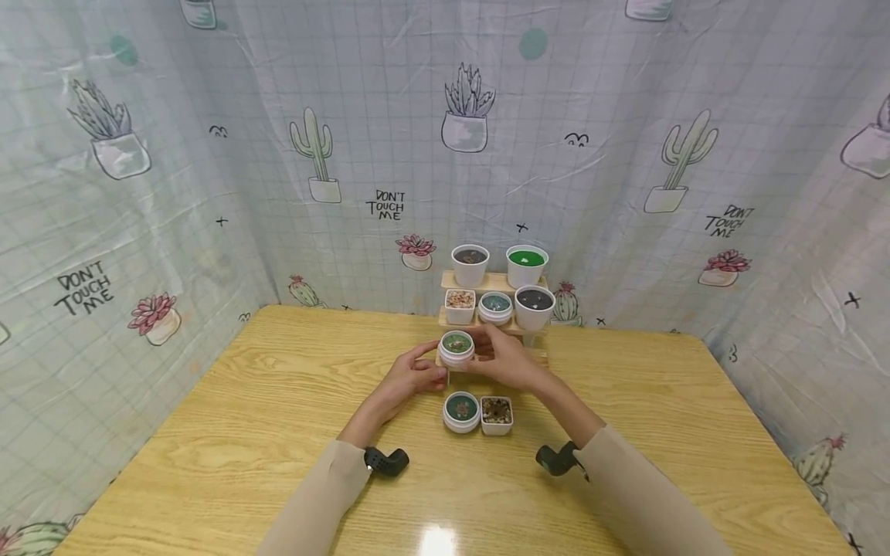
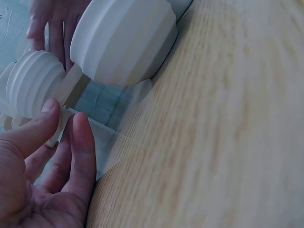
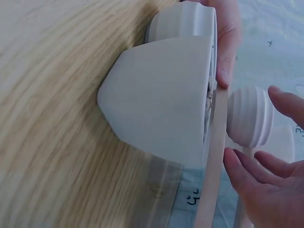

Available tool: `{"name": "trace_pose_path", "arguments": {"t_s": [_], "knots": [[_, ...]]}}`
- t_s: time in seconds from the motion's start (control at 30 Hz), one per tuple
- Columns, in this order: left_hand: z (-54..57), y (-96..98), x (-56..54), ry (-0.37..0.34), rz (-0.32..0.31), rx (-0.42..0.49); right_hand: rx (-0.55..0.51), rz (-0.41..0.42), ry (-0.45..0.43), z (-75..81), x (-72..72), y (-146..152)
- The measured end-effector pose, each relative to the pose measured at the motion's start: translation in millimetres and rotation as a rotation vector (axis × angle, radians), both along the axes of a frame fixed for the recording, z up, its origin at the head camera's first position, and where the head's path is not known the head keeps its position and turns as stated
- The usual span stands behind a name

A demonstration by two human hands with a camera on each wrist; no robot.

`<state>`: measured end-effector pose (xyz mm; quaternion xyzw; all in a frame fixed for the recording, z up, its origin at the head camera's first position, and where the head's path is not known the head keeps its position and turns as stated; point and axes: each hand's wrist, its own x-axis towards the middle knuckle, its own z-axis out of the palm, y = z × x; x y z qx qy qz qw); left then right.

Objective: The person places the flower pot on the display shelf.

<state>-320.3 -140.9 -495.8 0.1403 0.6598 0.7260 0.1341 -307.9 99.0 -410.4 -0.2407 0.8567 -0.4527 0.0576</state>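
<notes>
A white ribbed pot with a green top (image 1: 456,349) sits at the left end of the lowest step of a tiered wooden stand (image 3: 218,142). My left hand (image 1: 410,376) grips that end of the step, its digits above and below the edge, right beside the pot. From the other side my right hand (image 1: 506,359) reaches around the pot with spread digits. One digit is close to the pot's side and another fingertip is at the step's edge in the right wrist view. No object is held between this hand's fingers.
In front of the stand are a round pot with a dark green top (image 1: 462,411) and a square pot of pebbles (image 1: 497,415). Several more pots, including a bright green-topped one (image 1: 527,266), fill the upper steps. A patterned curtain (image 1: 389,116) hangs behind the wooden table (image 1: 313,347).
</notes>
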Motion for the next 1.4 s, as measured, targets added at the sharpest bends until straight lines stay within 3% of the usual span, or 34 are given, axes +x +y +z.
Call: {"name": "trace_pose_path", "arguments": {"t_s": [0.23, 0.67, 1.03, 1.4], "knots": [[0.7, 0.5, 0.6, -0.008, -0.002, 0.013, -0.032, 0.033, -0.017, -1.8, 14.8, 16.4], [-0.3, -0.9, 1.1, -0.004, 0.015, -0.006, -0.081, 0.058, 0.071, -12.6, 45.4, 43.6], [-0.7, 2.0, -0.3, -0.002, 0.013, -0.006, -0.007, 0.130, -0.001, -28.0, 52.9, 58.5], [1.2, 1.0, 1.9, -0.004, 0.016, -0.001, -0.013, 0.243, -0.079, -36.3, 49.5, 62.9]]}}
